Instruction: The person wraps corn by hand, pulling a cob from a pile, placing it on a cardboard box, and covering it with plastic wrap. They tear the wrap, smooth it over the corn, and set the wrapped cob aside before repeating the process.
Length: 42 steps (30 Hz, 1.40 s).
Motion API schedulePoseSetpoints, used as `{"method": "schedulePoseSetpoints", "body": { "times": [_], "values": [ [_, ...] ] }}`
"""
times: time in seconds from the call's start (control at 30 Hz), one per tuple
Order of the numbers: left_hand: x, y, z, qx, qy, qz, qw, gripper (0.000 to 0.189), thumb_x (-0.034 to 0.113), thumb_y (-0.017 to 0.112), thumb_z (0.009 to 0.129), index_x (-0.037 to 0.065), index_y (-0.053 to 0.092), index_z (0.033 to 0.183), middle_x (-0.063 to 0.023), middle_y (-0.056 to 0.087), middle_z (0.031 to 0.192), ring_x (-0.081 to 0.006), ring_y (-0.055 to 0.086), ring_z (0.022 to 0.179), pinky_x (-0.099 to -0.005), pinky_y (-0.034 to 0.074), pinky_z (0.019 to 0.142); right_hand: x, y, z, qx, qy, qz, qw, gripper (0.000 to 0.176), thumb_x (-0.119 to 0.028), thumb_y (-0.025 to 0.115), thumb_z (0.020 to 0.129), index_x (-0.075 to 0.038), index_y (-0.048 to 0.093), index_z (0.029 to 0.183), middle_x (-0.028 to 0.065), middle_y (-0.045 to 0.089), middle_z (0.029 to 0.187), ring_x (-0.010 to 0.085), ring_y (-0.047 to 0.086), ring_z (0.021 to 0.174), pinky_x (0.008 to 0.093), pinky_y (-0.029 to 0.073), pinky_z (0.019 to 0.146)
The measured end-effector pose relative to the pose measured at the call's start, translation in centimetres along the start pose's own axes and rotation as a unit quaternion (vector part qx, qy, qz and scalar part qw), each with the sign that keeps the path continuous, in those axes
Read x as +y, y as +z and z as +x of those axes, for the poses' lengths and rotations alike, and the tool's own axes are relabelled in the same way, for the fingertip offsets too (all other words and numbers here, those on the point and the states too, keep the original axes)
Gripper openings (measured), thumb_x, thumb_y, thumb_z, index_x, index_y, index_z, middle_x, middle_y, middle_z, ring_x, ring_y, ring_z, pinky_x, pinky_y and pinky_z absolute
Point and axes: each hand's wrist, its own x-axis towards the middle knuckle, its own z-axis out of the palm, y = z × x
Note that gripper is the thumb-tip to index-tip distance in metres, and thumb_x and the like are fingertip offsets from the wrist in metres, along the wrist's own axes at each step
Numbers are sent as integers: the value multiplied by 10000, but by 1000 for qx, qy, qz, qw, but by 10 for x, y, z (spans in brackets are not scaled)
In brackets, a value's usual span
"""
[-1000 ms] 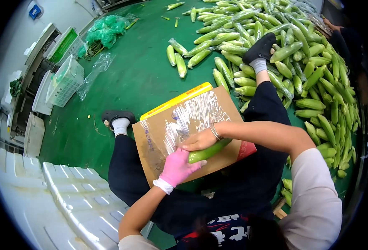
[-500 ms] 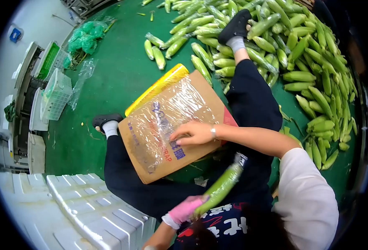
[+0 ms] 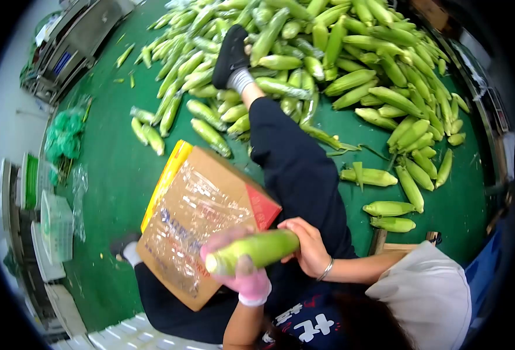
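Over the near corner of a cardboard box [image 3: 210, 175], a green ear of corn [image 3: 263, 249] in its husk is held almost level, its pale end to the left. My left hand [image 3: 247, 283], in a pink glove, is wrapped round its left part from below. At the other end my bare right hand [image 3: 310, 248], with a bracelet on the wrist, has its fingers closed about the tip. Clear plastic film covers the top of the box, which lies across my lap between my legs and has a yellow strip [image 3: 167, 181] along its left side.
A large heap of corn [image 3: 380, 64] spreads ahead and to the right, with film-wrapped ears [image 3: 173, 114] on its left. Green net bags [image 3: 66, 133] and a white basket [image 3: 57, 224] stand left. White foam boxes [image 3: 132, 335] are beside me, a wooden stool [image 3: 397, 247] at right.
My view has turned to the right. My left hand has brought an ear of corn up to the box, and my right hand has left the film to grip the ear's end.
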Motion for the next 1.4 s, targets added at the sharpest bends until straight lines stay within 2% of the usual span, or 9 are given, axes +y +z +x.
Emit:
{"method": "schedulePoseSetpoints", "body": {
  "times": [0.2, 0.3, 0.4, 0.57, 0.67, 0.93, 1.07, 1.27, 1.4],
  "values": [
    [-83, 88, 141, -196, -191, 24, 962, 511, 175, 644, 940, -44, 469, 1368, -152, 601, 1258, -200, 590, 1056, -317, 466, 927, -116, 54, 103, -153, -145, -176, 962, 566, -644, 569, 912, -79, 596, 911, 7, 498, 587, 106, 393, 361, 275, 311, 328],
    [-94, 90, 197, -262, -17, 172, 949, 457, 293, 517, 1026, -9, 514, 1369, -118, 646, 1204, -147, 599, 1060, -289, 469, 938, -236, 112, 181, -73, -172, -5, 982, 492, -555, 707, 858, -102, 534, 771, 1, 502, 583, 122, 404, 394, 299, 335, 354],
    [-54, 40, 181, -175, -142, 102, 969, 417, 260, 513, 1031, -34, 540, 1325, -126, 656, 1156, -168, 626, 1013, -296, 490, 911, -322, 93, 225, -122, -515, -222, 819, 578, -276, 742, 882, 18, 470, 1299, 68, 624, 870, 145, 567, 623, 310, 483, 511],
    [-30, -121, 82, 8, -255, 242, 936, 248, 123, 553, 978, -51, 613, 1144, -64, 601, 968, -128, 562, 863, -272, 472, 794, -207, -135, 181, 103, -305, -358, 877, 501, -281, 696, 903, -21, 490, 1279, 52, 598, 868, 139, 558, 613, 308, 469, 526],
    [1, -191, 27, 96, -365, 258, 889, 320, 179, 578, 985, -60, 609, 1195, -114, 655, 1049, -164, 617, 878, -275, 521, 721, -112, -342, 162, 137, 97, 114, 979, 638, -431, 739, 857, 27, 497, 1228, 175, 616, 1002, 314, 625, 726, 433, 545, 567],
    [12, -255, -11, 128, -213, 502, 828, 285, 159, 592, 959, -33, 613, 1169, -120, 664, 1042, -214, 609, 980, -318, 491, 816, -127, -316, 222, 635, -77, -279, 716, 752, -428, 843, 705, 45, 529, 1198, 210, 605, 1183, 332, 631, 999, 412, 524, 911],
    [-5, -300, -49, 170, -232, 467, 836, 472, 208, 723, 884, -54, 553, 1238, -168, 581, 1187, -272, 609, 1036, -376, 490, 915, -157, -191, 177, 264, -457, -331, 782, 592, -110, 771, 750, 29, 510, 1262, 188, 602, 1176, 282, 603, 1019, 406, 474, 944],
    [3, -269, -37, 94, -264, 616, 737, 506, 452, 715, 848, -12, 614, 1023, -173, 631, 1011, -327, 641, 923, -411, 511, 804, -111, 105, 84, -201, -615, -634, 424, 679, -2, 701, 682, -35, 507, 1332, 187, 574, 1158, 376, 562, 1090, 427, 462, 963],
    [-2, -253, -23, -39, -276, 704, 653, 533, 554, 641, 858, 28, 561, 894, -192, 665, 851, -371, 669, 779, -476, 519, 692, -2, 169, 122, -400, -569, -609, 381, 659, -17, 715, 694, -91, 536, 1324, 162, 574, 1161, 360, 563, 1050, 439, 465, 919]
  ]
}}
